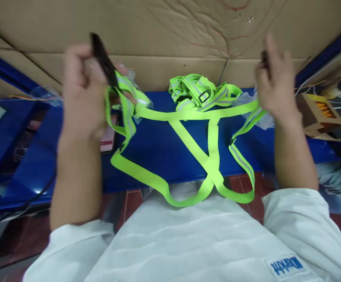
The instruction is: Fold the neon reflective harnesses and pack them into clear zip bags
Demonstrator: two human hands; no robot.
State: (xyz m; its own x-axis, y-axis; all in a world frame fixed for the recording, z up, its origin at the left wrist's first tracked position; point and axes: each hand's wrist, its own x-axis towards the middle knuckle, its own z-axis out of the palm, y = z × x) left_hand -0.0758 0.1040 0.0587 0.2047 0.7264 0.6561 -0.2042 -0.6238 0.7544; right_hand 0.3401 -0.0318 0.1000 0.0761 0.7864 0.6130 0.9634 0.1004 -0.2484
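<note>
A neon-yellow strap harness [191,146] with grey reflective stripes hangs stretched between my two hands, its straps crossing near the middle and the lower loops drooping in front of my shirt. My left hand [86,84] is closed on the harness's left end, where a black strap piece [104,60] sticks up. At the other end, my right hand [276,80] is raised and closed round the harness, with a small black part at its fingers; this hand is blurred. Behind the harness lies a bundle of similar neon straps [194,92] with a black buckle.
The blue table [158,147] runs across the view, with brown cardboard [129,35] behind it. A phone [108,135] lies by my left wrist. Clear plastic wrapping [266,121] is near my right wrist. An open cardboard box [320,113] stands at the right.
</note>
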